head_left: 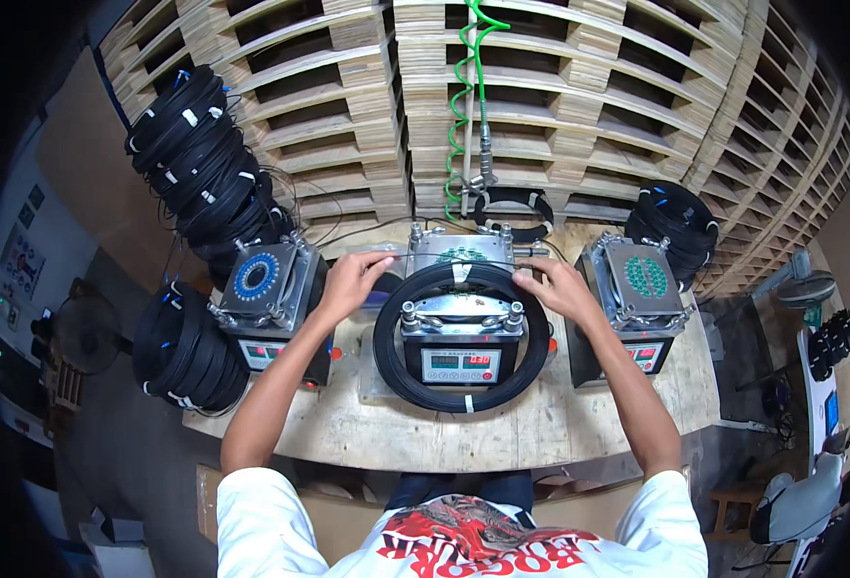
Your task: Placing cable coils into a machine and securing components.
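Observation:
A large coil of thin black cable [383,352], bound with white ties, hangs around the front of the middle machine [458,374]. This machine has a lit display, a metal top and a ring of green parts on its plate. My left hand [353,281] is closed left of the plate, its fingertips pinching a thin strand of the cable. On the other side my right hand [562,289] is also closed, thumb and fingers on the cable near the top of the coil. The strand runs across the plate between both hands. Exactly what sits under the right fingertips is hidden.
Two similar machines flank the middle one: one with a blue ring [254,276] at left, one with green parts [647,277] at right. Black coils [203,164] are stacked behind left; another coil [673,231] stands right. Wooden pallets [579,87] and a green air hose [483,87] rise behind.

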A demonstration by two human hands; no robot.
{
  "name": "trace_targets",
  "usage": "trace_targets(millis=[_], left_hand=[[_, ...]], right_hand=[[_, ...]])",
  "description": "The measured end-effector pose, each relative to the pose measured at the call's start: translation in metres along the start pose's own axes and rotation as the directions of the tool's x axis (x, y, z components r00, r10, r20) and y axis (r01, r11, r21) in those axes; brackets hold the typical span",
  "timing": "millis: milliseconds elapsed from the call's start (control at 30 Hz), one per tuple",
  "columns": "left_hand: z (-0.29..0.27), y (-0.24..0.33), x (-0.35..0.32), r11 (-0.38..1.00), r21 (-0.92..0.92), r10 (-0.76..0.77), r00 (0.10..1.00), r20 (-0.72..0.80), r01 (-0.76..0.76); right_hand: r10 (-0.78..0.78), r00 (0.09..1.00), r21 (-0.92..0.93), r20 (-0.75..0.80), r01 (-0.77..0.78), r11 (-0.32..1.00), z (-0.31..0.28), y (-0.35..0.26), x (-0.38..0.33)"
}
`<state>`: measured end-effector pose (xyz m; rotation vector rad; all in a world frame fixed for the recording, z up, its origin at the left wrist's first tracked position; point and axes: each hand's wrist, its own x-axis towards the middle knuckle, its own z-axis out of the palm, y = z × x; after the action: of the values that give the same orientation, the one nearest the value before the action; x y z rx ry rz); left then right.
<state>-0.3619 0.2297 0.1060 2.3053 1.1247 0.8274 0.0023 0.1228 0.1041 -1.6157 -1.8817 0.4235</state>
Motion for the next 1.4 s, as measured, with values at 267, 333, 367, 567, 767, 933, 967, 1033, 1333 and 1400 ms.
trace_targets(millis=[267,333,367,567,767,933,967,1033,1333,1400], left_hand=[[-0.007,-0.018,-0.023,0.945,-0.319,-0.051,0.995,0.09,0.077],[-0.008,-0.017,-0.036,0.89,-0.423,-0.11,0.98,0.166,0.171],[-0.01,-0.01,-0.044,0.809,-0.516,-0.173,0.953,0.25,0.282],[0.007,-0.011,-0.07,0.498,-0.795,-0.081,0.931,0.355,0.346],[0.028,-0.013,-0.086,0.435,-0.871,-0.069,0.973,0.221,0.229],[0.016,0.007,-0.075,0.574,-0.793,-0.072,0.977,0.2,0.205],[0.012,0.007,-0.068,0.577,-0.792,-0.074,0.978,0.193,0.2],[0.009,0.009,-0.05,0.736,-0.672,-0.031,0.996,0.087,0.081],[0.0,-0.041,-0.02,0.815,-0.521,-0.109,0.949,0.295,0.255],[0.0,-0.052,-0.032,0.703,-0.631,-0.082,0.918,0.387,0.329]], right_hand=[[0.014,0.996,0.554,0.087,-0.061,0.83,-0.025,0.027,-0.016],[0.059,0.995,0.682,0.084,-0.101,0.724,-0.03,0.033,-0.025],[0.045,0.994,0.733,0.102,-0.106,0.672,-0.032,0.036,-0.029],[-0.022,0.982,0.879,0.186,-0.156,0.451,-0.009,0.046,-0.068],[0.015,1.0,0.944,-0.021,0.015,0.33,0.003,0.047,-0.082],[0.092,0.978,0.895,-0.188,0.132,0.425,0.003,0.039,-0.053],[0.085,0.979,0.896,-0.188,0.135,0.423,0.004,0.033,-0.041],[0.044,0.984,0.849,-0.175,0.128,0.513,0.008,0.023,-0.021],[0.138,0.99,0.6,-0.003,-0.109,0.792,0.015,0.056,-0.004],[0.084,0.982,0.592,0.171,-0.171,0.787,0.0,0.059,-0.017]])
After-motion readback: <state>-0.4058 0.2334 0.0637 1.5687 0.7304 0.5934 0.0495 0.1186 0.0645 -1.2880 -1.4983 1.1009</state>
